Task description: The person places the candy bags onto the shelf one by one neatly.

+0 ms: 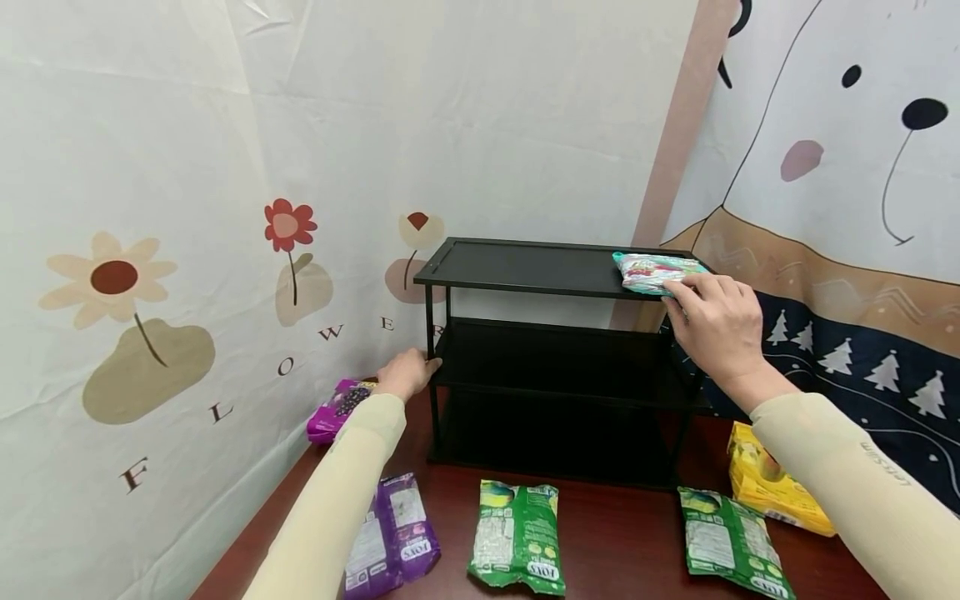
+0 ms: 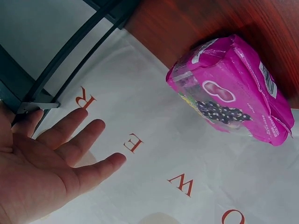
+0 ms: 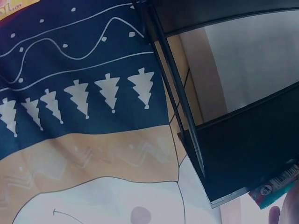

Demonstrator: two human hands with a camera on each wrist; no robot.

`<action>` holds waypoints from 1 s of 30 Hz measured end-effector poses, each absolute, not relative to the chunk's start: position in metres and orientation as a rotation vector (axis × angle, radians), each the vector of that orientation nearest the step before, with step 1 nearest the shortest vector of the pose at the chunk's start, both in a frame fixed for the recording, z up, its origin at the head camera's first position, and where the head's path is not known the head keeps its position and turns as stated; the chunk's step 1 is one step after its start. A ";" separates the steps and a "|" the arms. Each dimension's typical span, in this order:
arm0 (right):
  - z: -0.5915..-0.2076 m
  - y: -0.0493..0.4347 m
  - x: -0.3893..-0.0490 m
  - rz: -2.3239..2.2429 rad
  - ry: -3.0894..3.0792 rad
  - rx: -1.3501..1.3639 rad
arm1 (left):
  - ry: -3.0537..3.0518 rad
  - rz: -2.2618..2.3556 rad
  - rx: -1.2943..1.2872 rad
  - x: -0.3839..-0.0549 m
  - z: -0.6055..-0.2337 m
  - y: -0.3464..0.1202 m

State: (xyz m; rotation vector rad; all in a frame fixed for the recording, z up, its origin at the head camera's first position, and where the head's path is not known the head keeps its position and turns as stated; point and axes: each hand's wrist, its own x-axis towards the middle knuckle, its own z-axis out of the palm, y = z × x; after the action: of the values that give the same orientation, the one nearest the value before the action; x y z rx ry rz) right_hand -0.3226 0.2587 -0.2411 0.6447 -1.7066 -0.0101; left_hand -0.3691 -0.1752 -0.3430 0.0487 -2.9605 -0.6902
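Note:
My right hand (image 1: pixel 716 321) pinches the near edge of a flat teal-and-white packet (image 1: pixel 648 271) with red pictures, at the right end of the top shelf of a black three-tier rack (image 1: pixel 525 262). In the right wrist view only the packet's barcoded end (image 3: pixel 275 186) and a bit of the hand show. At the rack's left post, level with the middle shelf, my left hand (image 1: pixel 405 373) holds the frame between thumb and index finger. Its other fingers (image 2: pixel 91 137) stretch out loosely. Beside that hand, a magenta bag (image 2: pixel 229 93) stands against the wall cloth.
On the dark red table before the rack lie a purple bag (image 1: pixel 405 529) and two green bags, one central (image 1: pixel 517 533), one farther right (image 1: pixel 731 542). A yellow packet (image 1: pixel 772 483) sits by the right forearm. Printed cloth walls (image 1: pixel 225 208) close in behind.

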 end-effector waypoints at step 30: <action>-0.242 0.260 -0.334 -0.012 -2.176 0.586 | -2.980 -0.668 0.052 -0.366 -0.339 -0.173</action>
State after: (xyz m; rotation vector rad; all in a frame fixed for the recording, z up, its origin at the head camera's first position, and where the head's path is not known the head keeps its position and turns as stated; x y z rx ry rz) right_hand -0.3344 0.2599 -0.2417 0.5865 -2.1757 -0.0120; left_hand -0.3663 -0.1731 -0.3385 0.0525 -2.9796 -0.6677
